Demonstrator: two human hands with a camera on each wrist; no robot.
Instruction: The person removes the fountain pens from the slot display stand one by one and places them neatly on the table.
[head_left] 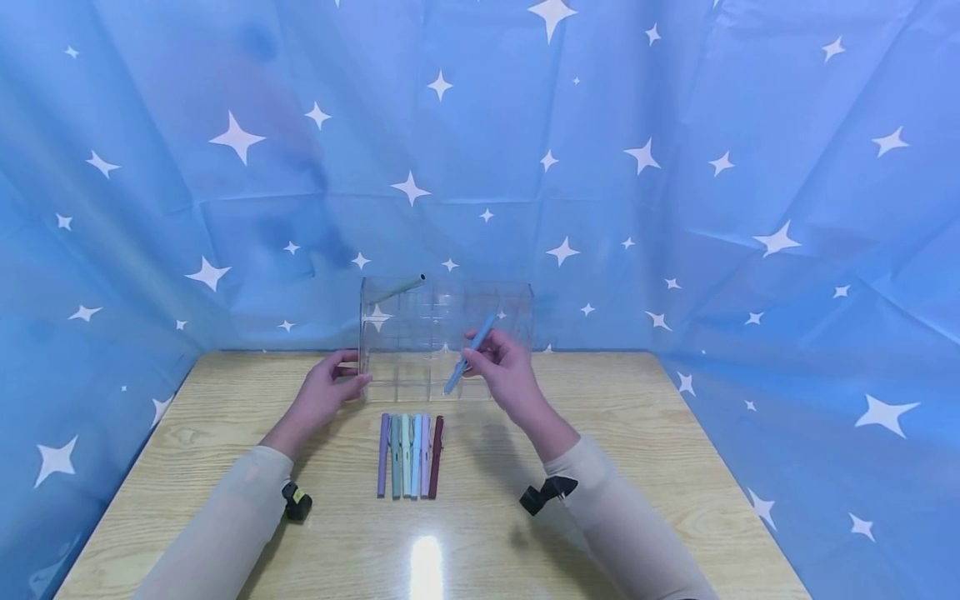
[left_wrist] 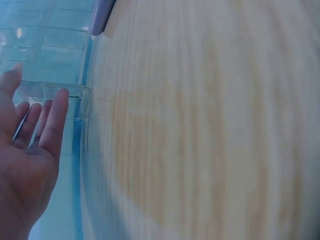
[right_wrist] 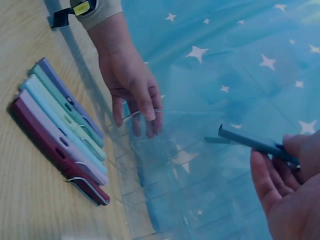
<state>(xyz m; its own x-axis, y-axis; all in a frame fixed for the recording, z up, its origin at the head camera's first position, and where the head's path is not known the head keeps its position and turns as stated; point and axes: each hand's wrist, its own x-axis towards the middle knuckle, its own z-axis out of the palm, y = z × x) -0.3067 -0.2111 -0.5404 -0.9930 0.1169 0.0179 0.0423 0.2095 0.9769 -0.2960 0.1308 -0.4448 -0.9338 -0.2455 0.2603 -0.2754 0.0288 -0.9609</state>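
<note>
A clear plastic divided organizer (head_left: 412, 367) stands upright at the back of the table. My left hand (head_left: 330, 387) rests against its left side, with fairly straight fingers (left_wrist: 56, 120) touching the edge. In front of the organizer's right half, my right hand (head_left: 504, 367) pinches a blue pen (head_left: 470, 354) between thumb and fingers, tilted with its upper end to the right. A green pen (head_left: 401, 288) leans in the organizer's upper left compartment. Several capped pens (head_left: 406, 457) lie side by side in front: purple, teal, pale green, light blue, lilac and dark red.
The light wooden table (head_left: 600, 500) ends at a blue star-printed cloth (head_left: 480, 167) hanging behind and at both sides. A black wrist camera (head_left: 297, 502) sits on the left sleeve, another camera (head_left: 534, 500) on the right.
</note>
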